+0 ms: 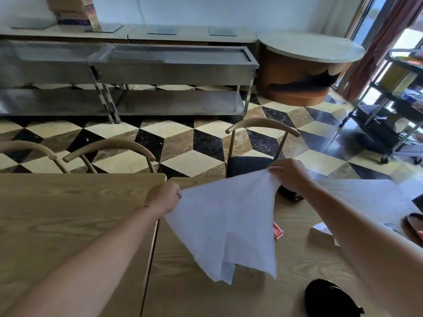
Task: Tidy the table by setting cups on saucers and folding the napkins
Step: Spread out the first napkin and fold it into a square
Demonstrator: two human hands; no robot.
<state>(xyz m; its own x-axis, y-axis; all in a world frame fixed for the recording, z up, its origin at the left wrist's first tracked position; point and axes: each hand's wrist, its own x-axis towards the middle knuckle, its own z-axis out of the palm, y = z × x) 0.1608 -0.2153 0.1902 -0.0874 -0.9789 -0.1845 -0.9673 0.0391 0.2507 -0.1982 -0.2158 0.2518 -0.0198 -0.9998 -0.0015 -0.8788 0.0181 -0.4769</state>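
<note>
Napkin (225, 227), white and unfolded, is hanging above the wooden worktop (68, 213), stretched between both hands. Left hand (163, 197) is pinching its 9 o'clock corner; right hand (288, 176) is gripping the 1 o'clock corner. A red packet (278, 231) is lying just beside it at 3 o'clock.

White napkin (225, 227) between both hands, above table (68, 213).
</note>
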